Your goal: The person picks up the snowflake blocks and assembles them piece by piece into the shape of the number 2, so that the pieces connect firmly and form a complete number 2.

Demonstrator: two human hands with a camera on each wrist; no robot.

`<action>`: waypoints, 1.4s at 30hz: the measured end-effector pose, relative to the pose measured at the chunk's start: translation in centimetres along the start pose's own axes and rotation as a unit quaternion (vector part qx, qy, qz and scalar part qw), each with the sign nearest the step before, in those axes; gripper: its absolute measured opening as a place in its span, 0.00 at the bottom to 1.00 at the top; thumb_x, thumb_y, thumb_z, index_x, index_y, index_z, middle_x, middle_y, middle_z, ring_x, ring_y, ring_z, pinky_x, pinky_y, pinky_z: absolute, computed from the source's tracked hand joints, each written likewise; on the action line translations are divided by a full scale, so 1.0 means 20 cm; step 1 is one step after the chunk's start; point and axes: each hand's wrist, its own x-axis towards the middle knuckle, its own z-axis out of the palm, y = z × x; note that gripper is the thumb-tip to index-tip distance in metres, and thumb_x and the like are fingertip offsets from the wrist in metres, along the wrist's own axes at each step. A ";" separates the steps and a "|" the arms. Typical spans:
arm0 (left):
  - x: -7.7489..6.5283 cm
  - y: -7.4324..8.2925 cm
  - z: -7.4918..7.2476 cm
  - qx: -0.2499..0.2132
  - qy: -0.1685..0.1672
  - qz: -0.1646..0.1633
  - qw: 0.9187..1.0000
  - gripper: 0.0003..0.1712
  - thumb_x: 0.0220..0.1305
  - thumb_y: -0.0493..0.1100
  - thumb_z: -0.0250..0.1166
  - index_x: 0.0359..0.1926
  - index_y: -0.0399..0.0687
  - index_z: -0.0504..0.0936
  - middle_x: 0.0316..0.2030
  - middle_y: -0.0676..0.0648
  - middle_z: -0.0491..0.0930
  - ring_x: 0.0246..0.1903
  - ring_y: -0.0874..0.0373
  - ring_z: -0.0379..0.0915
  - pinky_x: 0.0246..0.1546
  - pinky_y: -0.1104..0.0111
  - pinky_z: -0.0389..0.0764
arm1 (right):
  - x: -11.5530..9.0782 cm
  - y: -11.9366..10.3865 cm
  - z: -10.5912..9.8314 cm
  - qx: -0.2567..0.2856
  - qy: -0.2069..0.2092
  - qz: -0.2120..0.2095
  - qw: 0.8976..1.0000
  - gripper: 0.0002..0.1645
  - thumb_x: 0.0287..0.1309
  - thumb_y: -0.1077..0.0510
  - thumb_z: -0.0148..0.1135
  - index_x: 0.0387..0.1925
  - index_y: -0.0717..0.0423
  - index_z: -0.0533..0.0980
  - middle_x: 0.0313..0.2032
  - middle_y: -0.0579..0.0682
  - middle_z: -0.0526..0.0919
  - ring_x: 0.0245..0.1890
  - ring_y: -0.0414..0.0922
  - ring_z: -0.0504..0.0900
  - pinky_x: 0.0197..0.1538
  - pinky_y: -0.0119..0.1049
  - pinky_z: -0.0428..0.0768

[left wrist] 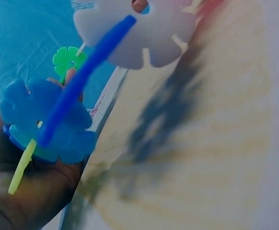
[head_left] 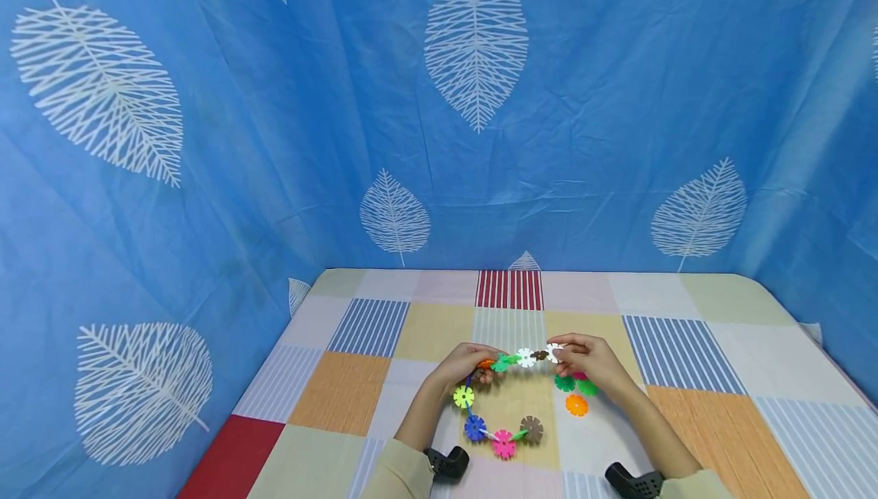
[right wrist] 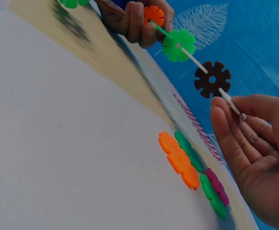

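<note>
Head view, beginning at your left: what is that hand doing?

– Your left hand [head_left: 455, 366] has its fingers curled on the chain of slotted discs [head_left: 463, 397], at the orange disc [right wrist: 154, 18].

– And the chain itself?

– It bends in an open loop over the patchwork cloth [head_left: 343, 392]; past a pink disc [head_left: 504, 444], the near end finishes in a grey-brown disc [head_left: 531, 429].

– Further right?

– Loose discs [head_left: 577, 405], orange, green and magenta, lie on the cloth near your right hand [head_left: 595, 362]. That hand pinches the white disc [head_left: 553, 352] at the chain's far end, next to a dark brown disc [right wrist: 212, 87].
</note>
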 end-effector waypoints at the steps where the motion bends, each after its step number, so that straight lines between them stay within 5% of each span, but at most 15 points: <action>1: 0.00 0.00 0.00 0.003 0.001 0.000 1.000 0.16 0.64 0.38 0.55 0.47 0.31 0.79 0.17 0.50 0.75 0.13 0.67 0.67 0.15 0.78 0.71 | 0.00 0.00 0.00 0.001 -0.001 0.002 1.000 0.26 0.58 0.59 0.60 0.52 0.76 0.69 0.28 0.69 0.79 0.25 0.50 0.82 0.32 0.41 0.82; 17: -0.01 -0.01 0.03 0.044 0.034 0.026 0.998 0.13 0.65 0.37 0.56 0.42 0.32 0.82 0.19 0.47 0.78 0.14 0.64 0.72 0.17 0.76 0.75 | 0.00 0.06 0.02 -0.009 -0.014 -0.017 1.000 0.21 0.59 0.64 0.58 0.50 0.77 0.69 0.28 0.68 0.80 0.25 0.51 0.82 0.32 0.44 0.82; 42: 0.01 -0.01 0.03 0.054 0.028 0.030 0.998 0.12 0.65 0.36 0.56 0.42 0.31 0.82 0.23 0.42 0.81 0.15 0.64 0.73 0.19 0.75 0.77 | -0.01 0.09 0.04 0.067 -0.016 -0.022 0.997 0.22 0.61 0.69 0.53 0.52 0.84 0.63 0.32 0.70 0.79 0.30 0.54 0.84 0.36 0.44 0.81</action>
